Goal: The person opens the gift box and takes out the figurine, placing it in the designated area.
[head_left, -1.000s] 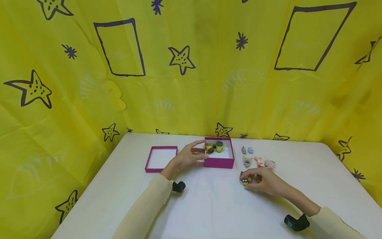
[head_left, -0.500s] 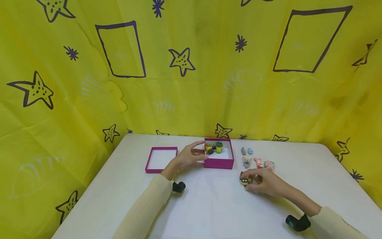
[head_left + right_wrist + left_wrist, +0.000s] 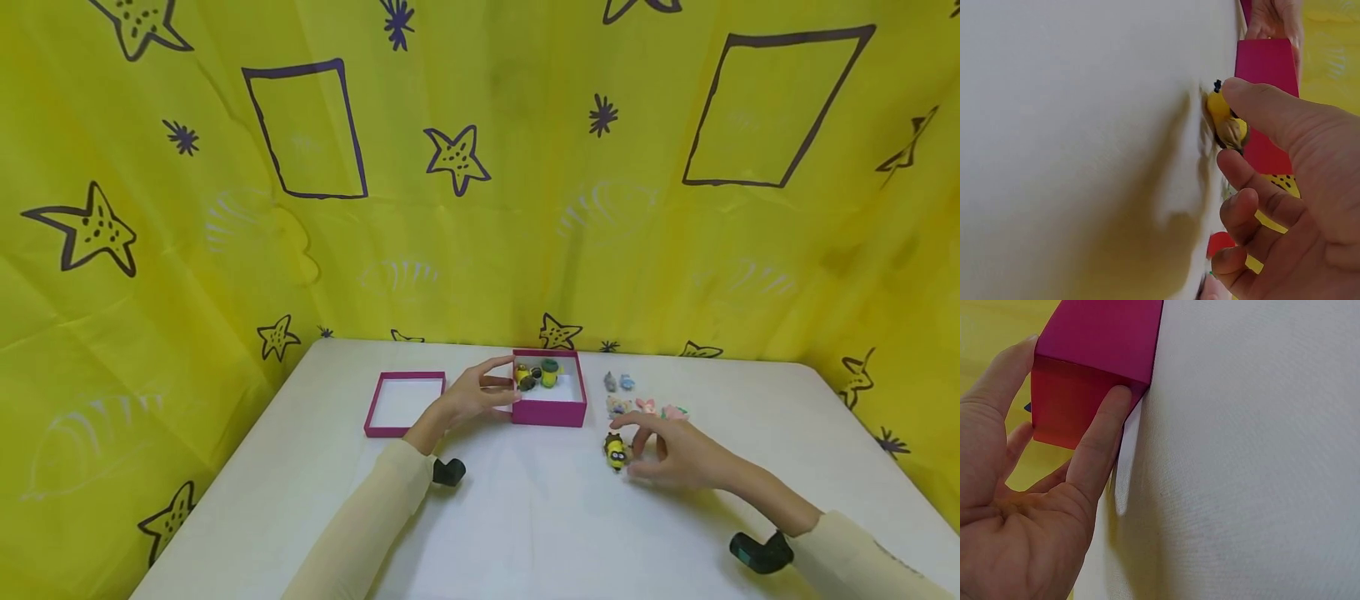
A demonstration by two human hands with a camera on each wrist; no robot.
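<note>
My left hand (image 3: 472,393) rests its outstretched fingertips against the left side of a magenta box (image 3: 551,414). In the left wrist view, a finger (image 3: 1100,434) touches that side of the box (image 3: 1104,337). Several small yellow toy figures, one with a green top (image 3: 550,375), lie in the box. On the table, a yellow-and-brown toy figure with goggle eyes (image 3: 616,453) lies right of the box's front. Around it, my right hand (image 3: 686,454) has thumb and forefinger spread apart, and the right wrist view shows the toy figure (image 3: 1229,119) between their tips.
A magenta box lid (image 3: 405,404) lies inside up on the left. Behind my right hand are more small figures: a grey one (image 3: 611,382), a blue one (image 3: 627,382) and pink ones (image 3: 647,406). A yellow curtain (image 3: 465,250) hangs along the table's back edge.
My right thumb and forefinger have parted from the goggle-eyed toy figure and drawn slightly right, leaving it on the table. The left hand stays on the box. The head view has tilted slightly.
</note>
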